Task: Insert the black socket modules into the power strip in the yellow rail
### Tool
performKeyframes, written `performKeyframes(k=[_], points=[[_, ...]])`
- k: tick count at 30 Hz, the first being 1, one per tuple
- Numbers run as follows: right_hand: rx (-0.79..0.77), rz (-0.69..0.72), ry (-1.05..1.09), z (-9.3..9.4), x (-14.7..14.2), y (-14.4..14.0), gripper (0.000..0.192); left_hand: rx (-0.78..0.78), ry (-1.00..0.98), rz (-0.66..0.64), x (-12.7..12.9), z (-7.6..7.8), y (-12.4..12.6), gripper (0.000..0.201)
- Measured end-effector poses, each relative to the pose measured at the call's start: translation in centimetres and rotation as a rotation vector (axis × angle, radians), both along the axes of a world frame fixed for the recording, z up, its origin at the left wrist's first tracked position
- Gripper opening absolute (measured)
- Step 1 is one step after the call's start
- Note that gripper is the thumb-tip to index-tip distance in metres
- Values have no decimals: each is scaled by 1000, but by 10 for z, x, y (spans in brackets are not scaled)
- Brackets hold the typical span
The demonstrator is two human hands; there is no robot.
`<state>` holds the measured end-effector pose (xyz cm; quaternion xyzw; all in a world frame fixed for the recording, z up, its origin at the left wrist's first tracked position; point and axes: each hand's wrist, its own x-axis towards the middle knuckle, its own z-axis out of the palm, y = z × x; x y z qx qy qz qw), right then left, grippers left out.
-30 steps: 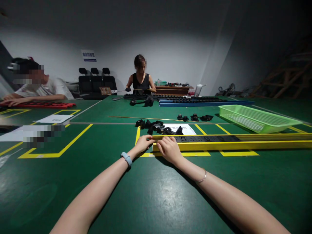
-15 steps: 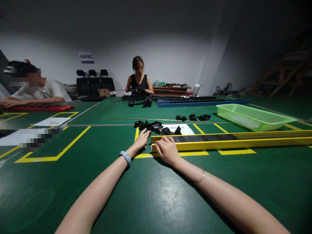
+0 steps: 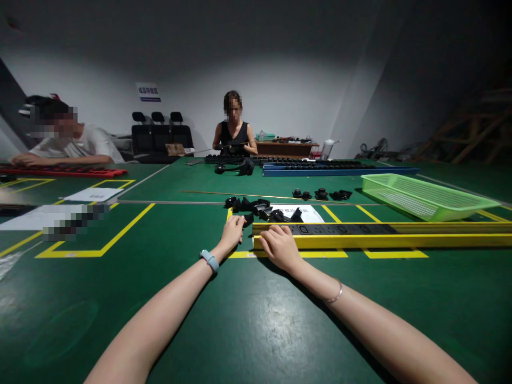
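Pulled back from the black plastic parts [image 3: 262,209], left hand [image 3: 232,233] lies loose, fingers spread; right hand [image 3: 280,246] presses flat on the long yellow metal rail [image 3: 380,234].

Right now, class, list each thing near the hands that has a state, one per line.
Left hand: open, reaching a black plastic part.
Right hand: flat on the long yellow metal rail.
Black socket strip: seated in the rail.
Green mesh basket: looks empty.
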<state>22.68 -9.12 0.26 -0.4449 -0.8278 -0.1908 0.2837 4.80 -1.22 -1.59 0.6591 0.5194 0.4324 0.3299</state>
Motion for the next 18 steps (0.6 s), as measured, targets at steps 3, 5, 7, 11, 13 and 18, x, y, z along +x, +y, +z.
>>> performKeyframes(k=[3,5,7,11,13,18], points=[[-15,18,16,0,2,-1,21,110,60,80,0,-1,1,27],[-23,52,45,1,3,-1,18,166,88,72,1,-1,3,28],[-28,95,84,1,5,-1,17,175,111,25,2,0,4,40],[-23,145,151,1,8,-1,19,167,146,-24,1,-2,7,48],[-1,153,171,0,9,-1,21,185,164,-34,-1,-5,8,47],[55,175,200,-2,12,-3,21,175,201,-17,-2,-10,9,47]])
